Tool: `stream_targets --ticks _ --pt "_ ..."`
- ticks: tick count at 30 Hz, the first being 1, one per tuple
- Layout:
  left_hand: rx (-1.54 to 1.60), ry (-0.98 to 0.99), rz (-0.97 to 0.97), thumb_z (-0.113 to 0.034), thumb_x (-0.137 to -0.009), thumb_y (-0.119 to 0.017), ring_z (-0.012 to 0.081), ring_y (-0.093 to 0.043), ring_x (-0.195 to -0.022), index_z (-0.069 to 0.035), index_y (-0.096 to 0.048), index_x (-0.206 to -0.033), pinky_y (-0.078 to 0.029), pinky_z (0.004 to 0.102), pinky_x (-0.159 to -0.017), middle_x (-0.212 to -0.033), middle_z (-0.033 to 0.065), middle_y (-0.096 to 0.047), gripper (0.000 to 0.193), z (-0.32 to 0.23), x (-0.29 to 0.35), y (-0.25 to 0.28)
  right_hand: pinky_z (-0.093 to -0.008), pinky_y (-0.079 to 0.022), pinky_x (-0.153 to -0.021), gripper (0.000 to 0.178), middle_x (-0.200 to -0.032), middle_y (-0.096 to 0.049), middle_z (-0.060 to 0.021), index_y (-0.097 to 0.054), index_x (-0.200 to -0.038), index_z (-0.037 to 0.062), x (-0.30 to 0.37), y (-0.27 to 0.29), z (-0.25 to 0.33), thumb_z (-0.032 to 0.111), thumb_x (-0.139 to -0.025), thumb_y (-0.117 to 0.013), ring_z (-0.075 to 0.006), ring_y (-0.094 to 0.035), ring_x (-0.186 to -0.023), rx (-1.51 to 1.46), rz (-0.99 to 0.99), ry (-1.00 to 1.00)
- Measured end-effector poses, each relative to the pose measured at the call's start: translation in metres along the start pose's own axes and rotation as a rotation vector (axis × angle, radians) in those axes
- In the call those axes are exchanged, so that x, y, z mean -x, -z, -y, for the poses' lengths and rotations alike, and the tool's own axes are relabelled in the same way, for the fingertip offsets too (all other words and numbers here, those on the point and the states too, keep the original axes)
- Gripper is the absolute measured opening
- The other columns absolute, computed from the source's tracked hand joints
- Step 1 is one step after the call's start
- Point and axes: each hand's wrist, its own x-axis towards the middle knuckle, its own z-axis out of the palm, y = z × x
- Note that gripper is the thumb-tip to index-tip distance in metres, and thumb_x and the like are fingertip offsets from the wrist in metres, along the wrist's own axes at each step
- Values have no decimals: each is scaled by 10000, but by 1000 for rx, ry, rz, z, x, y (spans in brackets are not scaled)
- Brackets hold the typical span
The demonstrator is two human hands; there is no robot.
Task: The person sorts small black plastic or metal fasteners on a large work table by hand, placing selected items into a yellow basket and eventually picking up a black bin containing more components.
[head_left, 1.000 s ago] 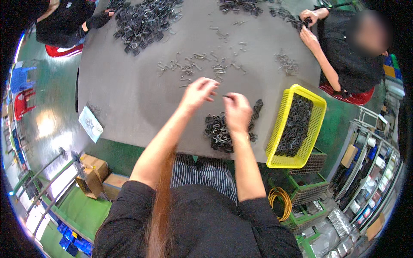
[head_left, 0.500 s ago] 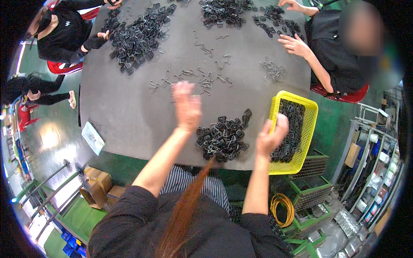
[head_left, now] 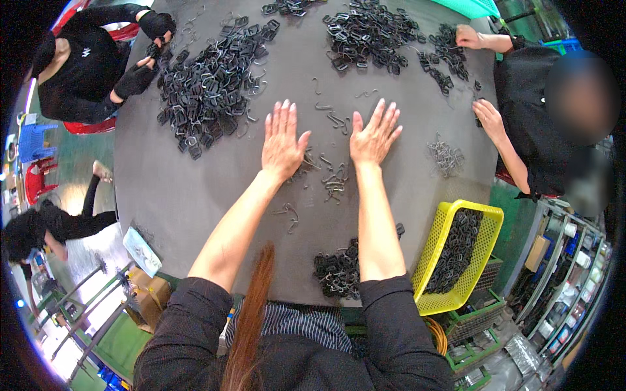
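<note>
Palm down over the grey table point(head_left: 195, 215), my left hand point(head_left: 282, 144) is open with its fingers stretched forward. My right hand point(head_left: 374, 138) lies likewise a short way to the right, fingers spread and nothing in it. Between and in front of the hands are loose bent metal hooks point(head_left: 334, 182), some partly hidden by my left hand. Close to the near edge sits a pile of black buckles with wire hooks point(head_left: 336, 270), partly covered by my right forearm. A yellow perforated basket point(head_left: 427, 257) at right holds many black pieces point(head_left: 460, 244).
Larger buckle piles lie far left point(head_left: 208, 91) and at the back point(head_left: 375, 36). A small heap of wire hooks point(head_left: 446, 155) is at right. Co-workers' hands point(head_left: 489, 118) point(head_left: 147, 63) work at both sides. A pale blue tray point(head_left: 142, 252) rests at the left corner.
My right hand has moved from beside the yellow basket to the table's middle. My left hand has reached farther forward and lies flat. The scattered hooks are gathered closer together. The view has shifted.
</note>
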Motion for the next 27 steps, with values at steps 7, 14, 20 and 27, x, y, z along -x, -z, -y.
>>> stream_targets --ticks 7,14,20,27 --pt "30 -303 52 -322 -942 -419 265 -191 -1390 -26 -251 -1417 -133 438 -1126 -1478 128 -266 584 -6 -95 -23 -469 -166 -1112 536 -1424 -387 -53 -377 -1381 113 -49 -7 -5 427 -946 -383 -226 -292 -1354 -152 145 428" --pt "196 -474 306 -224 -934 -408 246 -210 -1385 -14 -293 -1400 -134 421 -1137 -1461 147 -291 523 5 12 15 -414 -162 -1129 512 -1428 -382 -60 -385 -1377 99 50 31 19 336 -926 -436 -215 -293 -1356 -268 326 536" --pt "315 -216 277 -134 -913 -438 255 -256 -1368 1 -353 -1367 -180 418 -1128 -1446 156 -317 482 20 135 58 -400 -163 -1130 467 -1407 -411 -76 -423 -1348 66 151 49 70 282 -934 -409 -217 -309 -1349 -349 382 579" --pt "327 276 -101 -106 -919 -419 293 -277 -1357 -59 -421 -1342 -199 399 -1119 -1409 119 -391 426 35 255 127 -487 -59 -1130 709 -1509 -198 -94 -310 -1417 166 222 80 98 447 -826 -583 -286 -102 -1412 -437 493 656"
